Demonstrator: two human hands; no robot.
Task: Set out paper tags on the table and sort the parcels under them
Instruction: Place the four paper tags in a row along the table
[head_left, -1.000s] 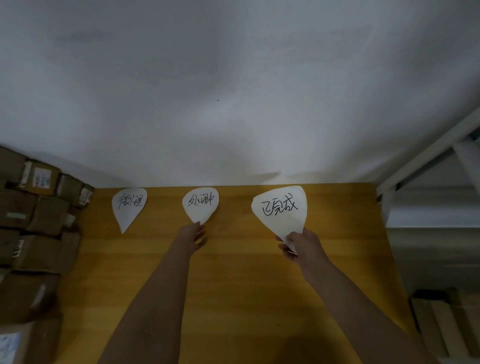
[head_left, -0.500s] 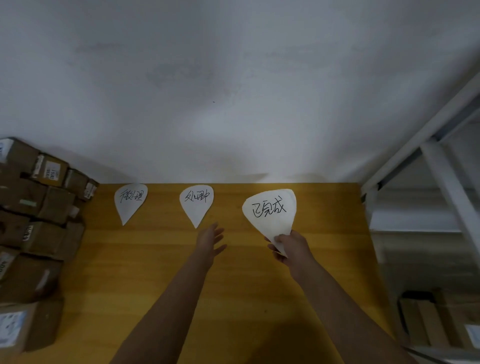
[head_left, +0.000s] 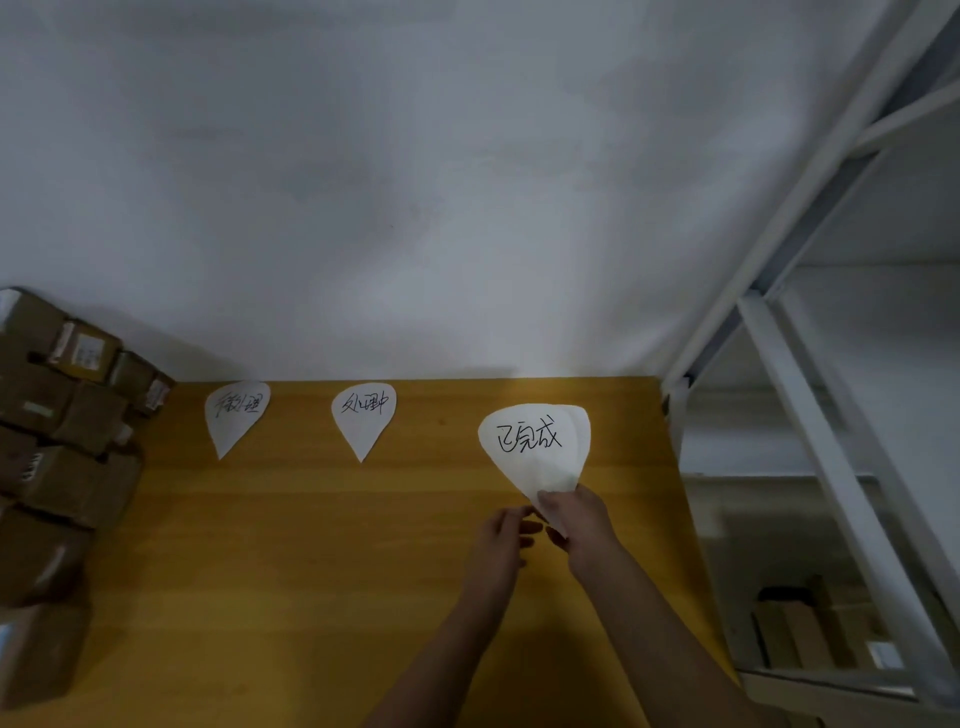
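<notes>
Left tag (head_left: 236, 415) and middle tag (head_left: 363, 418), thin white teardrop papers, lie flat on the smooth yellow table (head_left: 311, 545). Right hand (head_left: 579, 522) pinches the point of the fanned tags (head_left: 532, 447) at the third spot; left hand (head_left: 501, 540) loose-fingered beside it, holding nothing. Brown cardboard parcels (head_left: 67, 415) stacked left, unsorted

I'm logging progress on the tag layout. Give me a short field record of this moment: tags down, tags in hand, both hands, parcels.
tags laid: left tag and middle tag, flat near the far edge of the table
tags in hand: held tags, at least two overlapping sheets, writing facing up
right grip: right hand pinches the held tags by their pointed end
left grip: left hand open, fingertips beside that pointed end; contact unclear
parcels: parcels stacked at the table's left side, none under a tag
</notes>
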